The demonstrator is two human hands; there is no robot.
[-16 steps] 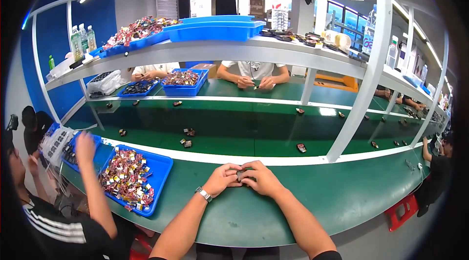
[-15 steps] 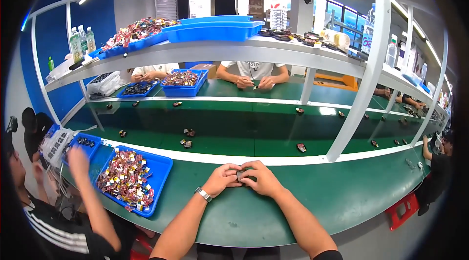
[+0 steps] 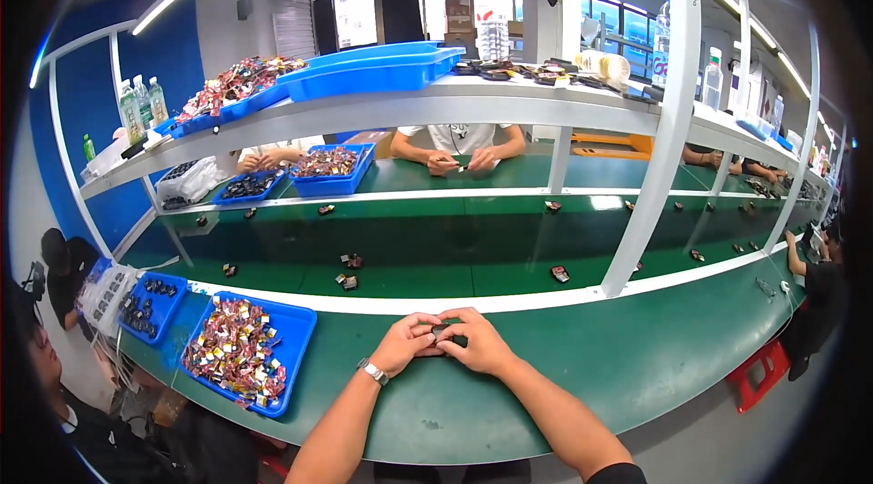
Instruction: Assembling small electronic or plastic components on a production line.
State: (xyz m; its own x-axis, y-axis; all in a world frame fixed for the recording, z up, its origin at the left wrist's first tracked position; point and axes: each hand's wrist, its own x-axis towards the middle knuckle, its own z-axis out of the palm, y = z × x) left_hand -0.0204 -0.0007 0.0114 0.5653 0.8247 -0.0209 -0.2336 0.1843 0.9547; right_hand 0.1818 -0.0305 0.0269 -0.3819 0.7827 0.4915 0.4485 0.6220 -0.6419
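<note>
My left hand [image 3: 405, 344], with a metal-banded watch [image 3: 373, 371] at the wrist, and my right hand [image 3: 479, 343] meet over the near green tabletop. Between their fingertips they pinch a small dark casing [image 3: 440, 332], most of it covered by the fingers and thumbs. Left of my hands, a blue tray [image 3: 305, 329] holds a heap of small parts [image 3: 235, 352] in red, white and yellow.
A white rail [image 3: 382, 305] separates my table from a green belt with scattered dark assemblies [image 3: 559, 274]. Farther left lies a blue tray of black pieces [image 3: 161, 309], beside a seated co-worker [image 3: 100, 434]. Overhead runs a shelf [image 3: 427, 107] with trays and bottles; a white post [image 3: 647, 175] stands front right.
The view has shifted slightly. The co-worker's arm at left has drawn back from the blue trays. My two hands keep hold of the casing in nearly the same spot.
</note>
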